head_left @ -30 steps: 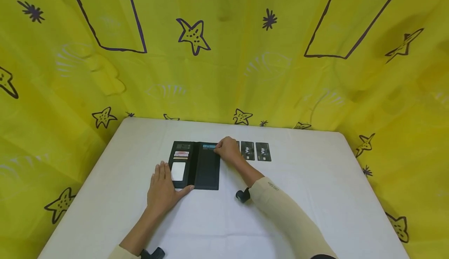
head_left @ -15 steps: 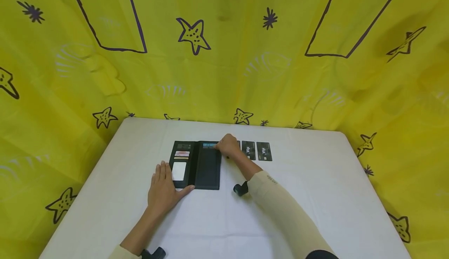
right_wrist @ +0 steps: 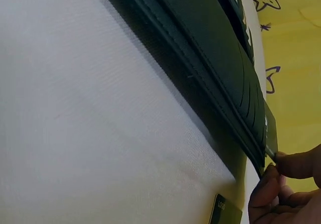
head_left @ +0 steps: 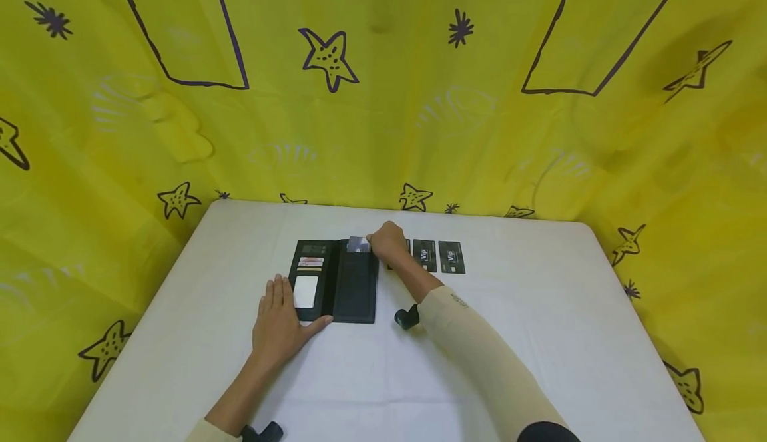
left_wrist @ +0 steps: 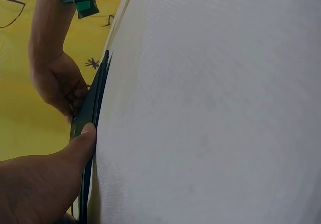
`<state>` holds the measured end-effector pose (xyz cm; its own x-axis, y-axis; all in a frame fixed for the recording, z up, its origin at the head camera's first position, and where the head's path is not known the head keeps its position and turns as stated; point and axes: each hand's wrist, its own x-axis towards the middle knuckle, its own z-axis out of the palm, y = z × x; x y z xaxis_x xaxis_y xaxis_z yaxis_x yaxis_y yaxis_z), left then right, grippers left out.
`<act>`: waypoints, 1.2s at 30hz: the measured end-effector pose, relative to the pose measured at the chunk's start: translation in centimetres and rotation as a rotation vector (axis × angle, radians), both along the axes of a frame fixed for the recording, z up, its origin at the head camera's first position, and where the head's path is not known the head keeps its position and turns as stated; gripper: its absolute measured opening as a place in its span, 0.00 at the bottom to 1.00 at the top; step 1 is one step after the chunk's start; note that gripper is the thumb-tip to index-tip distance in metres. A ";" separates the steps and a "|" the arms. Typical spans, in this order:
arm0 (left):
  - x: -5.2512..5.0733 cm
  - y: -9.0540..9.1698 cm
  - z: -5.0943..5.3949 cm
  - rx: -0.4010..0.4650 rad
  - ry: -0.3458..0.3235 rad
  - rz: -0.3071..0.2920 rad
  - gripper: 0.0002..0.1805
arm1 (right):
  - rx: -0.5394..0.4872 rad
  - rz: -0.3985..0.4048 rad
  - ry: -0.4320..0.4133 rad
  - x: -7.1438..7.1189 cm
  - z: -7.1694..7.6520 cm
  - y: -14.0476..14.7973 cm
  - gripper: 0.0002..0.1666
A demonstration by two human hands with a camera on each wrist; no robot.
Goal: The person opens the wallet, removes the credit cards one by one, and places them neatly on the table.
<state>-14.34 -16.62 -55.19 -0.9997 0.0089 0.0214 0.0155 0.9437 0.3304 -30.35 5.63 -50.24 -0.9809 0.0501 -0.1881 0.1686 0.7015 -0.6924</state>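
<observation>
A black wallet lies spread open on the white table. Its left panel carries a white window and several card slots with cards showing. At the top of the right panel, my right hand pinches the corner of a bluish-grey card, which sticks up past the wallet's upper edge. The right wrist view shows thumb and fingers on that card. My left hand rests flat along the wallet's left side, fingers straight and thumb on the lower edge.
Right of the wallet, dark cards marked "Vip" lie in a row: one card, another card, and one partly hidden behind my right hand. A yellow patterned curtain hangs behind the table.
The card in my right hand has moved upward, from a blue strip in the slot to standing out beyond the wallet's top edge. My left hand and the wallet have stayed put.
</observation>
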 end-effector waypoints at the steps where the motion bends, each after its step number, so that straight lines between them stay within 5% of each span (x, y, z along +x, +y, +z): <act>1: 0.0 0.0 0.0 -0.001 -0.001 0.001 0.70 | 0.005 -0.004 0.008 -0.1 0.0 0.0 0.17; 6: 0.0 0.1 0.2 0.000 -0.002 0.004 0.70 | 0.007 -0.003 0.020 -0.3 -0.2 0.1 0.18; 13: 0.0 0.1 0.3 -0.009 -0.001 0.006 0.70 | -0.209 -0.008 0.035 0.1 -0.1 0.7 0.14; 18: 0.0 0.1 0.4 -0.013 -0.008 0.006 0.70 | -0.230 -0.012 0.022 0.5 0.3 0.8 0.05; 30: 0.0 0.3 0.4 -0.006 -0.008 0.008 0.70 | -0.304 -0.113 0.038 0.0 -0.1 0.8 0.04; 36: 0.0 0.2 0.3 -0.014 0.003 0.006 0.70 | -0.484 -0.160 0.060 -0.3 -0.2 1.0 0.04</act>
